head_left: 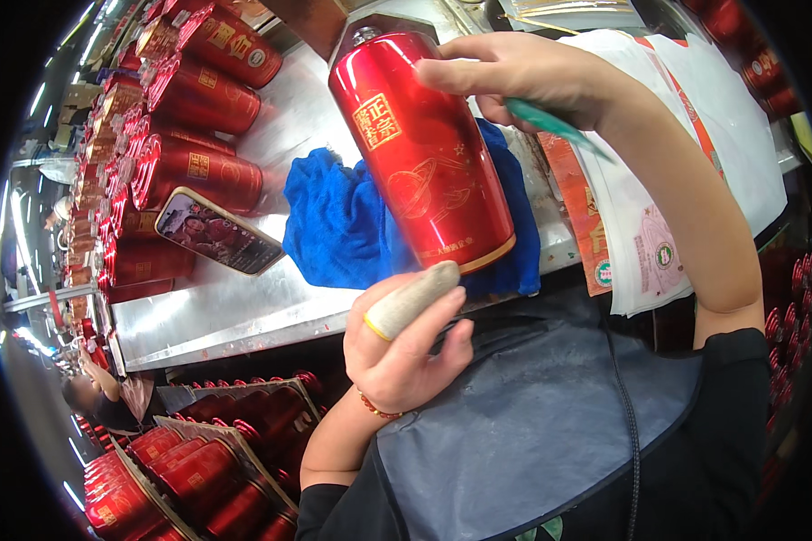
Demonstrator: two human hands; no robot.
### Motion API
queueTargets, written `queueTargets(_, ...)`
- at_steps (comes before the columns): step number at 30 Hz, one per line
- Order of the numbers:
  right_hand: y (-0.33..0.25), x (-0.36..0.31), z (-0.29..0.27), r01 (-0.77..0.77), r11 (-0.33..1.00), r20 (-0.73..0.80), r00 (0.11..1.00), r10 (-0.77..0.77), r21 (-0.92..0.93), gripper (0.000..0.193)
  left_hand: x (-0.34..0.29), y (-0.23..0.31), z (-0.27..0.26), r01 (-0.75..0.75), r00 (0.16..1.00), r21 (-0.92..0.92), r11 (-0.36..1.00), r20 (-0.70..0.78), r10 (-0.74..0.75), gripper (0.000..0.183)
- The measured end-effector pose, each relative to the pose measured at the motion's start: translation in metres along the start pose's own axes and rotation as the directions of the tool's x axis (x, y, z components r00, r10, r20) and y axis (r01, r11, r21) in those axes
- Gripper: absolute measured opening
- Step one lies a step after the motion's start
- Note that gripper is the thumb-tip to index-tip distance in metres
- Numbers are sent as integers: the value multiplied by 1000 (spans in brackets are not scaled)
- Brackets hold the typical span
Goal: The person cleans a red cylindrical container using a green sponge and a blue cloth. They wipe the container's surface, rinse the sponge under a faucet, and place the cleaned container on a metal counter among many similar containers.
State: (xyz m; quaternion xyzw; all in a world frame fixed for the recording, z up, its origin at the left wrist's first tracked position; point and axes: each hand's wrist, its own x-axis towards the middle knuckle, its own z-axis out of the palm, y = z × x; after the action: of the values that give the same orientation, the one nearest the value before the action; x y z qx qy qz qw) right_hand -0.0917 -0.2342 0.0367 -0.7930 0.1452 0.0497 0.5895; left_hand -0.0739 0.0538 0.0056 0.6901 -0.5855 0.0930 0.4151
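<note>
A glossy red cylindrical bottle (pixel 415 153) with gold print and a gold base rim lies tilted over a crumpled blue cloth (pixel 334 221). My right hand (pixel 532 81) reaches across its upper end, fingertips against the red side. Tucked in that hand is a thin, pointed green tool, perhaps a scraper (pixel 555 126). Below the base, my left hand (pixel 406 338) has its fingers partly curled and apart. One of its digits wears a pale finger cot (pixel 413 302) with a yellow edge, its tip at the base rim. A beaded bracelet circles my left wrist.
Several red bottles (pixel 198 171) are stacked on the left of the metal table (pixel 216 325). A phone (pixel 218 232) leans there. White printed sheets (pixel 641 225) lie at right. Crates of red bottles (pixel 189 469) stand lower left. Another person (pixel 108 397) is at far left.
</note>
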Motion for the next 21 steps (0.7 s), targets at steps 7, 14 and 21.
queueTargets(7, 27, 18, 9, 1, 972, 141, 989, -35, 234, 97, -5, 1, 0, 12, 1000, 37, 999, 7, -12, 32)
queueTargets(14, -9, 9, 11, 32, 992, -34, 999, -36, -119, 101, 1, 5, -4, -54, 997, 123, 991, 61, 46, 31)
queueTargets(21, 31, 32, 8, 65, 980, 89, 993, -83, 187, 90, 2, 4, -2, -52, 997, 126, 991, 69, 44, 29)
